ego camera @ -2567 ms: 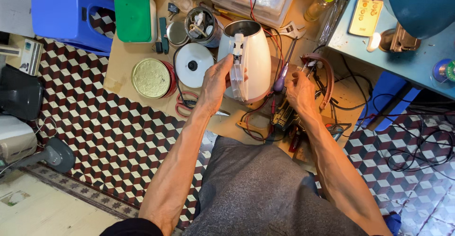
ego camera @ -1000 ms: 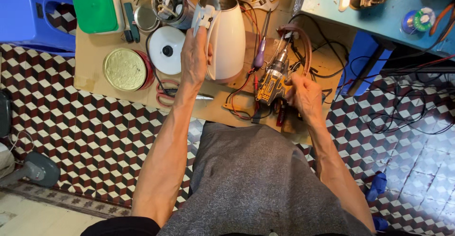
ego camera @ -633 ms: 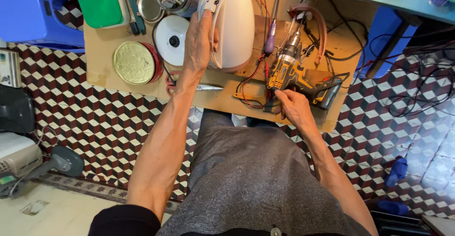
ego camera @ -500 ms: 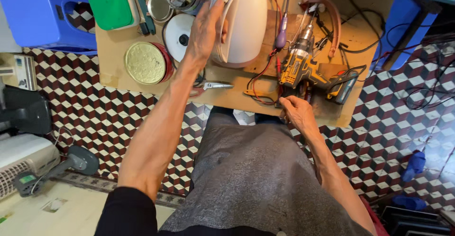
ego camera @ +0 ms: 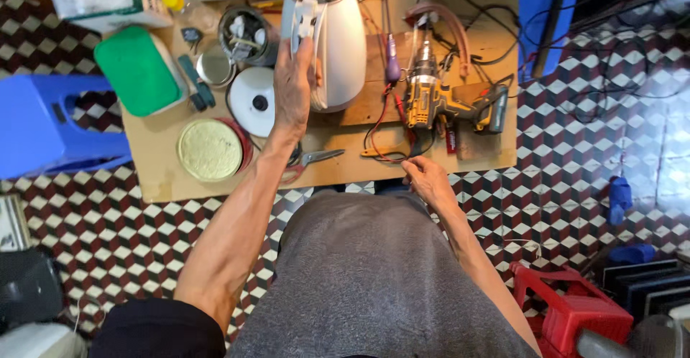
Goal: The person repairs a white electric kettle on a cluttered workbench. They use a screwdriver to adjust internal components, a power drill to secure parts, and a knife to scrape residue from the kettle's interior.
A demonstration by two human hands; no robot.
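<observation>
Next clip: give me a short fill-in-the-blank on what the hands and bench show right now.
1. The left hand grips the handle of the white ____.
2. The right hand rests at the bench edge, just below the yellow ____.
3. The scissors lie beside the left ____.
4. The stool left of the bench is ____.

Missing words: kettle; drill; wrist; blue

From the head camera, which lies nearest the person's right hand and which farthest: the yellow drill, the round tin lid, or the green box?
Measured from the right hand at the board's near edge:
1. Yellow drill, just beyond the hand.
2. Round tin lid, well to the left, past the scissors.
3. Green box, farthest, at the far left of the board.
</observation>
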